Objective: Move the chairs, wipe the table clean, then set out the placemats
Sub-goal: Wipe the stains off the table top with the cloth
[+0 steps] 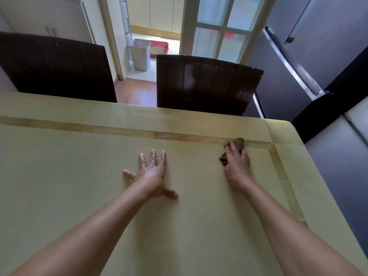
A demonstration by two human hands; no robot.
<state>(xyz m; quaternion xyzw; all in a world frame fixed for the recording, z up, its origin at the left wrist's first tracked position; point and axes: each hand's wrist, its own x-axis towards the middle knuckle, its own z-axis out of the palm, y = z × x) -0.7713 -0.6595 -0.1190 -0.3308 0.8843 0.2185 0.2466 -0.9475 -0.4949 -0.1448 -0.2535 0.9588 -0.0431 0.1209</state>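
A pale yellow table [79, 176] with a darker inlaid border fills the lower view. My left hand [152, 174] lies flat on its middle, palm down, fingers spread, holding nothing. My right hand [237, 166] presses a crumpled brown cloth [238, 144] onto the table near the far right corner, right at the inlaid strip. Two dark brown chairs stand against the table's far edge: one chair back [57, 66] at the left, the other chair back [205, 84] right of centre. No placemats are in view.
A grey refrigerator [310, 56] stands close to the table's right side. Beyond the chairs an open doorway shows a white bin [139, 54] and a red item on the floor. A glass-paned door [221, 26] stands behind the right chair.
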